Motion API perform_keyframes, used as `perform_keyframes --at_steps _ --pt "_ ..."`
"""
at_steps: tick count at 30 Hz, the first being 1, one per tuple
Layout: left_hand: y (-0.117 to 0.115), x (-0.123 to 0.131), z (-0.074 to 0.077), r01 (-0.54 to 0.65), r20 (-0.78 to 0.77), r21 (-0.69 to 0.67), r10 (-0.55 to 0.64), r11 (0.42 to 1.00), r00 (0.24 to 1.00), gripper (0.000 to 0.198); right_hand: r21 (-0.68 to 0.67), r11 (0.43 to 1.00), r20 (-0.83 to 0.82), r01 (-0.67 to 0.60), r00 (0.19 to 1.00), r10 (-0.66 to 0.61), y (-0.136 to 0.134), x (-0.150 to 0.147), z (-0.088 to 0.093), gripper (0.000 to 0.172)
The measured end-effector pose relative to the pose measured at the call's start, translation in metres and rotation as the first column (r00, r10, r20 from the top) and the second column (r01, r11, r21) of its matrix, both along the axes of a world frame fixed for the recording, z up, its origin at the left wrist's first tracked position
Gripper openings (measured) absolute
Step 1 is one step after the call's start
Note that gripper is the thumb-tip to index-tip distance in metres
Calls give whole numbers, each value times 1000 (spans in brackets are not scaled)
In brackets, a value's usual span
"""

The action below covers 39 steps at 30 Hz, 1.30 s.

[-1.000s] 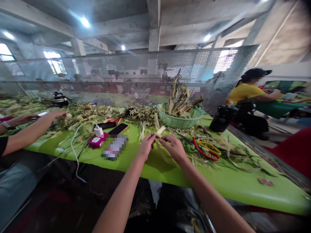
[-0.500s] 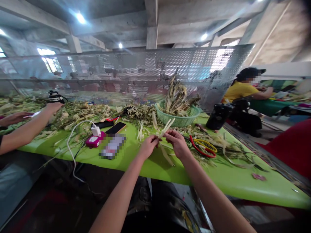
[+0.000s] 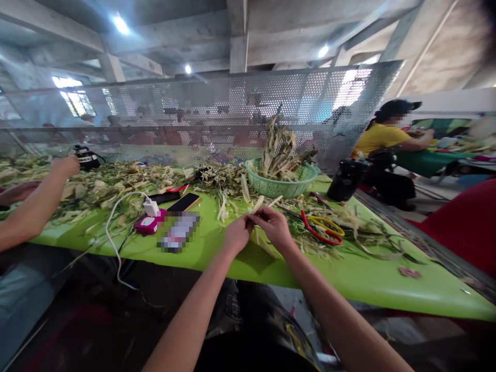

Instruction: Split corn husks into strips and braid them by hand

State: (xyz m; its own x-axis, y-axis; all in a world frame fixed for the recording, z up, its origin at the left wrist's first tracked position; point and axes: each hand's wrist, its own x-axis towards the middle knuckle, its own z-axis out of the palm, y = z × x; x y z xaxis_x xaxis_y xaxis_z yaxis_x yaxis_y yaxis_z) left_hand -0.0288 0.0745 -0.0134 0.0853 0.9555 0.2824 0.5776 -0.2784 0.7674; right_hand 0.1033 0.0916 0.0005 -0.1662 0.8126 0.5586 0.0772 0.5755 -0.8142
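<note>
Watching through the head camera, I see the left hand and right hand meeting above the near part of the lime-green table, their fingertips pinched together on pale husk strips. The strips' upper ends stick out beyond the fingers, long axes slanting away from the person and rightward, toward the basket. Below the fingers another pale length slants down to the right; I cannot tell whether it joins the held ones.

Right of the hands, scissors with red and yellow handles lie among loose husk scraps. To the left, a white charger stands plugged into a magenta socket block, a dark phone just beside it.

Farther back sits a green plastic basket with slotted walls, holding dried husks that mostly stand tips-up above its rim, some leaning right. At far left, a co-worker's arm reaches over the husk heap. Behind everything stands a perforated metal screen.
</note>
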Motion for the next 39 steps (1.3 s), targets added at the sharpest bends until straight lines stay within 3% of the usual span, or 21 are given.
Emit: perform_keyframes --at_steps 6,11,15,19,22,26,29,34,39 --pt "-1 -6 0 15 250 -56 -1 998 968 34 199 978 159 -66 987 34 -7 1 8 14" --pt "-2 -10 0 34 413 -40 -15 999 911 47 156 984 122 91 986 -111 -3 8 7 20" --pt "-2 -9 -1 56 504 -38 -29 998 863 48 195 970 217 144 958 -186 -4 9 9 17" --pt "-2 -9 0 74 508 -41 -43 996 861 46 245 958 319 148 921 -223 -6 8 11 20" --pt "-3 -10 1 76 449 -14 -62 997 891 42 257 955 322 147 919 -227 -4 8 8 19" --pt "-1 -11 -1 90 393 22 -91 996 915 37 175 971 325 160 922 -210 -2 8 5 21" --pt "2 -10 -4 74 396 20 -76 997 915 36 221 959 299 177 924 -239 -2 7 5 19" --pt "4 -10 -7 47 455 -48 -20 998 890 41 294 932 317 212 899 -304 -7 5 7 11" --pt "3 -11 -3 6 595 -41 20 999 803 36 202 962 308 181 921 -238 -8 -1 2 8"
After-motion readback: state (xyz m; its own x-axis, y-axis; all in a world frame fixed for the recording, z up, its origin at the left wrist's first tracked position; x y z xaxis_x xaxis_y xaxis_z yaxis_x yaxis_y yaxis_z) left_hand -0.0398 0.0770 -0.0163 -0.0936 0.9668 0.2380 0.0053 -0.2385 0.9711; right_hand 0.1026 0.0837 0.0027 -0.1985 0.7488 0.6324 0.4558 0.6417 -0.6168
